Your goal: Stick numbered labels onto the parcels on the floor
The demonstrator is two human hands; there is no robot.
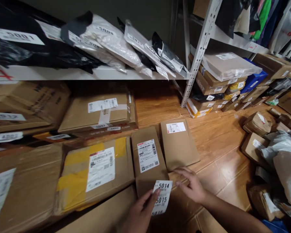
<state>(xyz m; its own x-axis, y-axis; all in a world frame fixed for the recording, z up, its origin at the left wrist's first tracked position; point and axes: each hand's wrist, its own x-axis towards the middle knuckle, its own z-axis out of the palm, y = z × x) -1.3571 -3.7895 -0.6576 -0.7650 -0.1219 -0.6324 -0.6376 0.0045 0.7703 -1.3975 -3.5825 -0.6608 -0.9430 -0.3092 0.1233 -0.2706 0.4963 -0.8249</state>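
Note:
My left hand (pixel 143 208) pinches a white strip of number stickers (pixel 165 195) between thumb and fingers. The strip reads 5014, 5015 and 5016 from top to bottom. My right hand (pixel 190 186) is open, its thumb and forefinger apart, just right of the strip. Its fingertips are by the lower edge of a flat brown parcel (pixel 179 145) with a shipping label; whether they touch it I cannot tell. Left of that stands a narrow brown box (pixel 147 161) with a label. Farther left is a cardboard box with yellow tape (pixel 72 174). Another brown box (pixel 111 213) is partly behind my left hand.
A white metal shelf (pixel 145 75) carries several numbered black and white bags (pixel 116 38). Beneath it are larger cartons (pixel 97 119). Numbered parcels (pixel 230 66) are stacked past the shelf post (pixel 196 55). A loose pile of parcels (pixel 274 155) lies on the tiled floor at right.

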